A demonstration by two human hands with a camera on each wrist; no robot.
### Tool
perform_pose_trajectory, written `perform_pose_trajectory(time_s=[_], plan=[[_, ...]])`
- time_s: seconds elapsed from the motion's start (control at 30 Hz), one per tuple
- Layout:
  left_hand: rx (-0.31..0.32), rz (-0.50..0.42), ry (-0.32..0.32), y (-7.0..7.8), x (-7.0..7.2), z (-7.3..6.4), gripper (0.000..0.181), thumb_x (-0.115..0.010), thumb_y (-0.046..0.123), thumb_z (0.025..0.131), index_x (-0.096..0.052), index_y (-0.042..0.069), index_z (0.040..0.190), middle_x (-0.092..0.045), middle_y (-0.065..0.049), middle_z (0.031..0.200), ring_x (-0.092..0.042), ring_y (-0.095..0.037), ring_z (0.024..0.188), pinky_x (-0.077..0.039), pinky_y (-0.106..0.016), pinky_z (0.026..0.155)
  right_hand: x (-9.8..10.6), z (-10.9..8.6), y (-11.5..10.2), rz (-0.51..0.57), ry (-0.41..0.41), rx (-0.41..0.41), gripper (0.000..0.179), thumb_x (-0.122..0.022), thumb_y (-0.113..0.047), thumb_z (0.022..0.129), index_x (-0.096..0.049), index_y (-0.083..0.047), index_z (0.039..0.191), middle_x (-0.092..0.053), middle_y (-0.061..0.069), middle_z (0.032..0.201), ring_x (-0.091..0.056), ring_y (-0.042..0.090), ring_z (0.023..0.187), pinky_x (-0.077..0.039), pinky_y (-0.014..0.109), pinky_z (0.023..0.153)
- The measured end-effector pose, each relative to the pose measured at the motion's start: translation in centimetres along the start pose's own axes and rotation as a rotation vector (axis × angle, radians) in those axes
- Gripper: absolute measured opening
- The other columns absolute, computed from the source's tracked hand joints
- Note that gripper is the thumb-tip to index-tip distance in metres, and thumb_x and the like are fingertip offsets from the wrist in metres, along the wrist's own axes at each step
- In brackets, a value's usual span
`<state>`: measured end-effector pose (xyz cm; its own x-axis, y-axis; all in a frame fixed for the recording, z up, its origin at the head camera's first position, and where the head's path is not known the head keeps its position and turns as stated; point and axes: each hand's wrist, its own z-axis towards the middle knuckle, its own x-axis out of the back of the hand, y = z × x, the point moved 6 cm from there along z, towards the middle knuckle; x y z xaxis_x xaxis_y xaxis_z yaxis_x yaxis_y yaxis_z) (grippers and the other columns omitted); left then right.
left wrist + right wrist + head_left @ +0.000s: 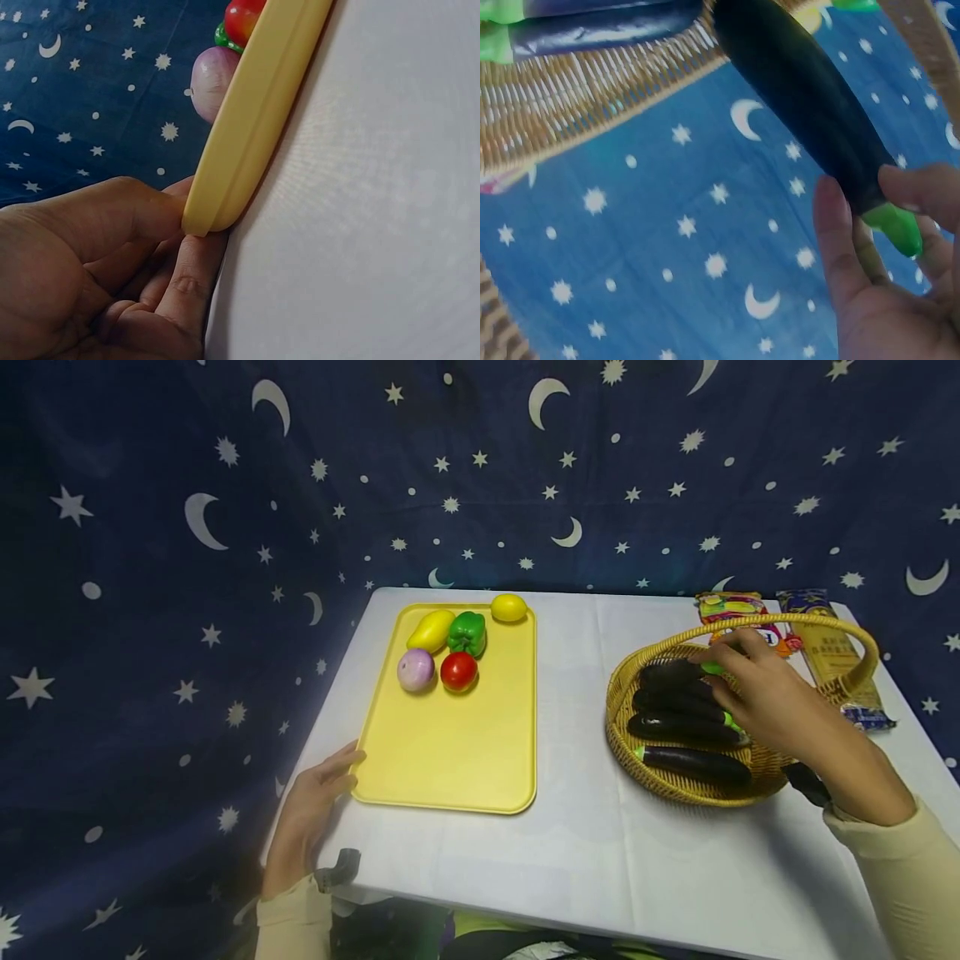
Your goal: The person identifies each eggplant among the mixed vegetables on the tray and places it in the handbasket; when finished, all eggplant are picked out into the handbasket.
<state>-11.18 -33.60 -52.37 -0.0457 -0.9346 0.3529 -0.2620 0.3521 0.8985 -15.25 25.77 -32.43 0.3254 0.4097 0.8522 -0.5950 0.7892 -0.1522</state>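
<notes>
My left hand (311, 797) grips the near left corner of a yellow tray (450, 752), its thumb and fingers about the rim in the left wrist view. On the tray lie a mango (431, 632), a green bell pepper (467, 634), a purple onion (416, 670), a tomato (459, 671) and, at the far right corner, a lemon (509, 607). Over a wicker basket (622, 756), my right hand (776, 702) pinches an eggplant (802, 97) near its green stem end. Other eggplants (693, 764) lie side by side in the basket.
The basket's tall handle (757, 620) arches over the right hand's side. Behind and right of the basket lie a colourful snack packet (731, 608) and a gold and blue packet (832, 652). A starry dark blue cloth (510, 485) hangs behind the white table (570, 827).
</notes>
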Motion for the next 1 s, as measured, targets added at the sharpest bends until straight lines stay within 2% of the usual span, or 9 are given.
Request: perform_pose_trajectory(time_s=[0.07, 0.2, 0.37, 0.43, 0.6, 0.7, 0.83, 1.0], plan=[[0.002, -0.003, 0.001, -0.1, 0.0, 0.1, 0.048, -0.064, 0.006, 0.102, -0.060, 0.004, 0.149, -0.042, -0.005, 0.171, -0.025, -0.030, 0.167, -0.018, -0.050, 0.137, -0.8, 0.7, 0.6, 0.005, -0.045, -0.042, 0.041, -0.077, 0.014, 0.083, -0.070, -0.004, 0.120, -0.058, 0.024, 0.111, -0.051, 0.024, 0.076, -0.043, 0.031, 0.058], [0.005, -0.008, -0.006, -0.3, -0.1, 0.2, 0.048, -0.064, 0.006, 0.102, -0.060, 0.004, 0.149, -0.042, -0.004, 0.171, -0.025, -0.029, 0.167, -0.019, -0.049, 0.136, -2.2, 1.4, 1.9, 0.000, -0.124, -0.158, 0.030, -0.074, 0.007, 0.091, -0.067, 0.002, 0.120, -0.060, 0.028, 0.106, -0.053, 0.034, 0.082, -0.048, 0.045, 0.062], [0.020, 0.011, -0.002, -0.5, -0.1, 0.3, 0.047, -0.064, 0.008, 0.102, -0.061, 0.007, 0.149, -0.043, -0.002, 0.171, -0.025, -0.028, 0.167, -0.020, -0.050, 0.136, -3.3, 1.9, 3.6, 0.012, -0.131, -0.153, 0.025, -0.073, 0.012, 0.088, -0.065, 0.009, 0.111, -0.062, 0.032, 0.099, -0.058, 0.044, 0.089, -0.051, 0.058, 0.073], [0.027, 0.020, 0.002, -0.5, 0.0, 0.3, 0.047, -0.064, 0.008, 0.102, -0.062, 0.008, 0.149, -0.043, -0.002, 0.171, -0.025, -0.028, 0.167, -0.019, -0.052, 0.137, -3.7, 2.0, 4.4, 0.001, -0.184, -0.164, 0.025, -0.072, 0.012, 0.089, -0.065, 0.009, 0.113, -0.064, 0.034, 0.103, -0.060, 0.049, 0.094, -0.052, 0.063, 0.078], [0.065, 0.053, 0.016, -0.5, 0.4, 0.1, 0.048, -0.063, 0.011, 0.102, -0.062, 0.013, 0.150, -0.042, 0.003, 0.171, -0.025, -0.027, 0.167, -0.018, -0.054, 0.137, -4.3, 2.1, 6.3, -0.132, -0.371, -0.215, 0.024, -0.073, -0.001, 0.093, -0.067, 0.005, 0.116, -0.069, 0.031, 0.105, -0.065, 0.049, 0.095, -0.053, 0.066, 0.083], [0.080, 0.067, 0.024, -0.6, 0.5, 0.0, 0.049, -0.062, 0.011, 0.101, -0.062, 0.014, 0.150, -0.042, 0.004, 0.171, -0.025, -0.027, 0.167, -0.018, -0.054, 0.137, -4.9, 2.2, 7.1, -0.197, -0.437, -0.218, 0.020, -0.072, -0.004, 0.093, -0.066, 0.002, 0.112, -0.071, 0.027, 0.103, -0.066, 0.048, 0.097, -0.053, 0.066, 0.084], [0.077, 0.054, 0.020, -0.6, 0.5, 0.1, 0.049, -0.062, 0.010, 0.102, -0.062, 0.014, 0.150, -0.041, 0.004, 0.172, -0.024, -0.027, 0.167, -0.018, -0.054, 0.137, -5.8, 2.1, 7.9, -0.208, -0.516, -0.220, 0.019, -0.068, -0.001, 0.094, -0.061, 0.001, 0.111, -0.070, 0.026, 0.104, -0.068, 0.049, 0.099, -0.055, 0.069, 0.083], [0.059, 0.047, 0.014, -0.8, 0.2, 0.2, 0.048, -0.062, 0.010, 0.102, -0.062, 0.014, 0.149, -0.041, 0.004, 0.172, -0.025, -0.027, 0.167, -0.020, -0.053, 0.137, -6.5, 1.5, 8.7, -0.181, -0.579, -0.233, 0.023, -0.062, 0.006, 0.095, -0.056, 0.006, 0.117, -0.068, 0.026, 0.098, -0.069, 0.044, 0.091, -0.058, 0.066, 0.079]])
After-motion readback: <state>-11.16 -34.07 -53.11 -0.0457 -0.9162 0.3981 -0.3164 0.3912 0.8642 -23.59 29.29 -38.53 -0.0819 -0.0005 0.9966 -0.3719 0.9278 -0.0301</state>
